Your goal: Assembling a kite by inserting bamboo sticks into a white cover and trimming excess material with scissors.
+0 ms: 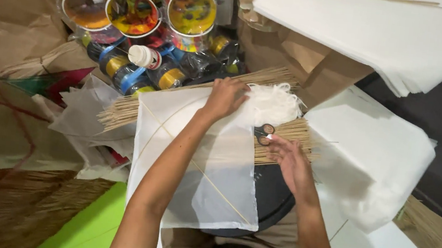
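Hands: left hand flat, fingers spread, pressing top corner of white paper kite lying w/ thin sticks across lap; right hand loosely open, fingertips beside small scissors on stick bundle.

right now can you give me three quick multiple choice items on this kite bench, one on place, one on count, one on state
1. Where does the left hand rest?
A. on the white kite sheet's top corner
B. on the scissors
C. on the green sheet

2. How many round spool faces point up at the camera?
A. one
B. three
C. six

3. How is the right hand?
A. fist shut on sticks
B. open, fingers by the scissors
C. out of view

Answers: 1 A, palm presses the white kite sheet; 2 B, three rims show; 3 B, fingers spread, gripping nothing.
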